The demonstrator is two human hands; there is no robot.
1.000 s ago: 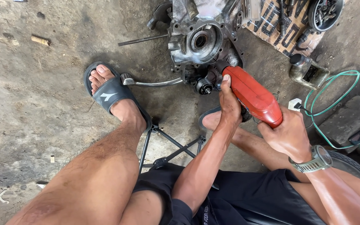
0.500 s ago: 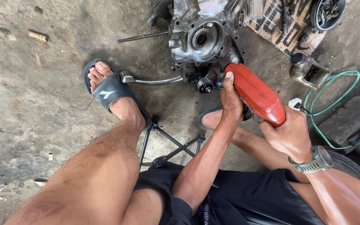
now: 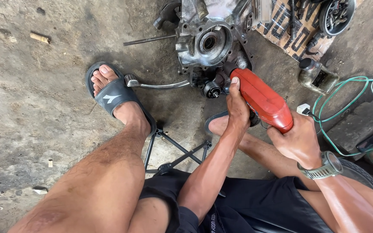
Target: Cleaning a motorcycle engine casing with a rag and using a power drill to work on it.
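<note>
A red electric drill [image 3: 262, 100] points down-left at the lower edge of a grey metal engine case [image 3: 208, 43] lying on the concrete floor. My left hand [image 3: 237, 108] wraps the drill's front end, thumb along the top near the chuck. My right hand [image 3: 298, 140], with a wristwatch, grips the drill's rear handle. The drill's tip meets a dark round part [image 3: 212, 88] at the case's bottom edge. A chrome kick lever [image 3: 156, 84] sticks out left from the case.
My left foot in a black slide sandal [image 3: 115, 97] rests beside the lever. A green cable [image 3: 346, 97] loops at right near a small bottle [image 3: 314, 74]. Cardboard with tools [image 3: 296, 26] lies at the back. A folding stool frame [image 3: 173, 151] is under me.
The drill and both hands have stayed pressed at the same spot on the engine case; only the view shifted slightly.
</note>
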